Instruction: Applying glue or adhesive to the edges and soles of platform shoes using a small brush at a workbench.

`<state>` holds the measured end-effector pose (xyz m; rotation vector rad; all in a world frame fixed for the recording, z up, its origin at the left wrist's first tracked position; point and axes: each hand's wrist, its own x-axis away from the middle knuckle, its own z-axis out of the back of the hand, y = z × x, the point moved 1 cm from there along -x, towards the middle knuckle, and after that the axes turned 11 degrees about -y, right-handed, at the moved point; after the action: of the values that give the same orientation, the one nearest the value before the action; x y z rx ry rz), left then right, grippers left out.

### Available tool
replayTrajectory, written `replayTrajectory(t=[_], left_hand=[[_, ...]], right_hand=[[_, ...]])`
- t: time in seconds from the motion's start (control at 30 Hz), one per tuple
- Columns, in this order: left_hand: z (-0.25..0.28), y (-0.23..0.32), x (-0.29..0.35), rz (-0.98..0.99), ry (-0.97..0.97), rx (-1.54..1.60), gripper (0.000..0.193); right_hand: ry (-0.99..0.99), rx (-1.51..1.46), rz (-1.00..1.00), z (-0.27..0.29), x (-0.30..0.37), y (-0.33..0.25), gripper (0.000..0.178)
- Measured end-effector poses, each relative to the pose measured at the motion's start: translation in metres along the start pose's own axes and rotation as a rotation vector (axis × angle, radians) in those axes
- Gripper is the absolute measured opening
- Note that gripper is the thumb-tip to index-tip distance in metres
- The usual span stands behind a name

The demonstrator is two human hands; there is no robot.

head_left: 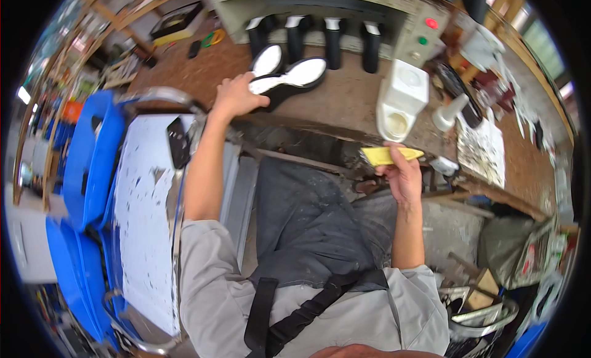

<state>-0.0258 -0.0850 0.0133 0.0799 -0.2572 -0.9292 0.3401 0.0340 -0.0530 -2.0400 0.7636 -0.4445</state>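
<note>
- Your left hand [236,96] is stretched out to the far part of the brown surface [345,99]; its grip is pressed on the near end of a white shoe insole [271,84] that lies on a black form.
- A second white insole [306,71] sits just beside it to the right, and a third [268,59] behind; all three touch or overlap at the near ends.
- Your right hand [403,176] hangs over your lap, short of the surface edge, fingers and thumb pinching a yellow sponge [389,155].
- Long axis of the held insole: runs left to right across the view, slightly tilted; the far end points right, toward the row of black posts [332,41].
- To do this well, I judge you should keep the left hand flat on the near end so the piece does not slide on its form.
- Bring the sponge along the long axis, not across it, for even contact.
- Mind the white container [403,99] standing between the sponge and the insoles; pass in front of it.
- Whether the sponge is wet, I cannot tell.
</note>
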Motion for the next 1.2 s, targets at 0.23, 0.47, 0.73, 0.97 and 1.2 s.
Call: replayTrajectory(t=[0.23,0.47,0.73,0.97,1.2], left_hand=[[-0.013,0.038,-0.051,-0.181,-0.097,-0.381,0.066],[-0.030,0.066,-0.072,-0.215,-0.053,-0.221,0.058],[-0.055,0.090,0.032,-0.264,0.179,0.869,0.073],[-0.145,0.143,0.065,-0.318,0.282,0.162,0.049],[-0.177,0.128,0.051,-0.367,0.318,0.814,0.013]], right_hand=[[0.239,0.361,0.322,0.029,-0.048,-0.048,0.029],[0.364,0.917,0.529,0.065,-0.105,-0.065,0.024],[0.294,0.879,0.210,0.061,-0.054,-0.041,0.018],[0.256,1.131,0.234,0.060,-0.059,-0.033,0.014],[0.223,1.115,0.193,0.059,-0.062,-0.030,0.014]])
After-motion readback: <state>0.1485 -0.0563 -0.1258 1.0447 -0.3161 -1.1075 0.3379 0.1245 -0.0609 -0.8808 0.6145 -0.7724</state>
